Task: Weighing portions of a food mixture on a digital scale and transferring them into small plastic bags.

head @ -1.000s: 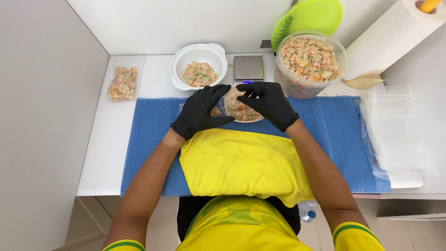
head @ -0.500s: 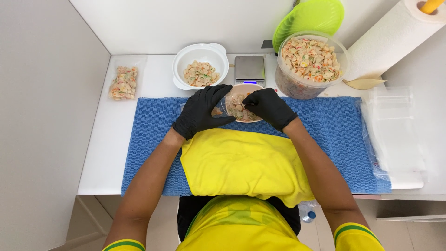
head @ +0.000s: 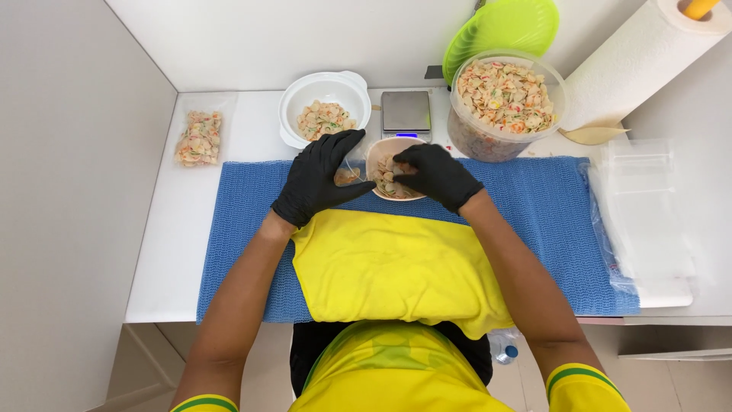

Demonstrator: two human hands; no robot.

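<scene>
pasta (head: 390, 180) goes cleanly if right hand (head: 435, 174), pinching shells, steadies the small bowl (head: 380, 152) while left hand (head: 319, 179), fingers spread, props the clear bag (head: 351, 174).

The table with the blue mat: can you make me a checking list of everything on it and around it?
Surface: white table with a blue mat and a yellow cloth on it.
Job's things: small bowl of pasta shells; thin clear bag beside it.
Clutter: white bowl, scale, big tub, green lid, filled bag, paper roll, clear bags.
Grippers: left hand on the clear bag; right hand over the small bowl; both in black gloves.
Cables: nothing seen.
Surroundings: white walls; bottle below.
</scene>
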